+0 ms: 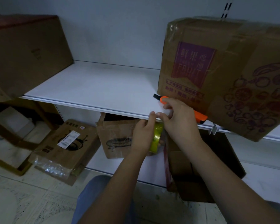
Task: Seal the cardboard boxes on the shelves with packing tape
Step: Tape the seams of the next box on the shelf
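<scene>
Tape roll [157, 137], yellowish, sat just below front edge of white shelf [94, 89], gripped in left hand [144, 133], fingers curled round it. Right hand [179, 120] held orange utility knife [199, 116] in curled fingers while thumb and forefinger pinched at roll, likely picking loose tape end; tape itself too clear to see. Step judged: freeing strip before sealing. Fruit-printed box [225, 75] stood on shelf just beside hands, already looked taped. Open box [118, 136] on lower level. Next move needed: pull length, lay across flaps.
</scene>
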